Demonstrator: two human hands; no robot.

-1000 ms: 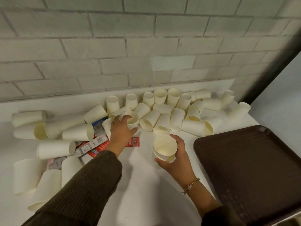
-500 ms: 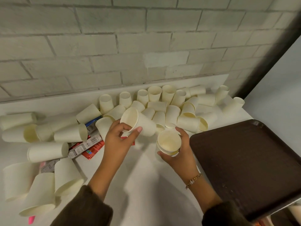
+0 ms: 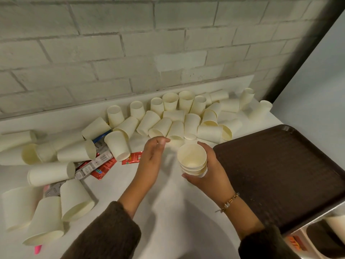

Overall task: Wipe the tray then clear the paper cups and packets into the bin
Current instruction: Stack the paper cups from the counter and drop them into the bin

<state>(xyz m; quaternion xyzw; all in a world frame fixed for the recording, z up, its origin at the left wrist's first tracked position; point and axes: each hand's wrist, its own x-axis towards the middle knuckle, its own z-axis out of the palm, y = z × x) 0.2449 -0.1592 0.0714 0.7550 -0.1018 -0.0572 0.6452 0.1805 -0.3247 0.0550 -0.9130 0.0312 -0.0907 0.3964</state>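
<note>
My right hand (image 3: pixel 207 171) grips a nested stack of cream paper cups (image 3: pixel 193 159), mouths up, above the white table (image 3: pixel 168 206). My left hand (image 3: pixel 154 153) hovers just left of the stack, fingers loosely extended and holding nothing. Several more paper cups (image 3: pixel 177 116) lie tipped or upright along the wall and at the far left (image 3: pixel 46 208). Red and grey packets (image 3: pixel 101 166) lie among the left cups. The dark brown tray (image 3: pixel 283 174) sits at the right, overhanging the table's edge.
A grey brick wall (image 3: pixel 130 53) backs the table. A white bin opening (image 3: pixel 324 238) shows at the bottom right under the tray's corner. A pink object (image 3: pixel 37 248) pokes out beneath the left cups.
My left hand lifted a cup from the pile and dropped it into the stack in my right hand. It is now empty and drawing back.
</note>
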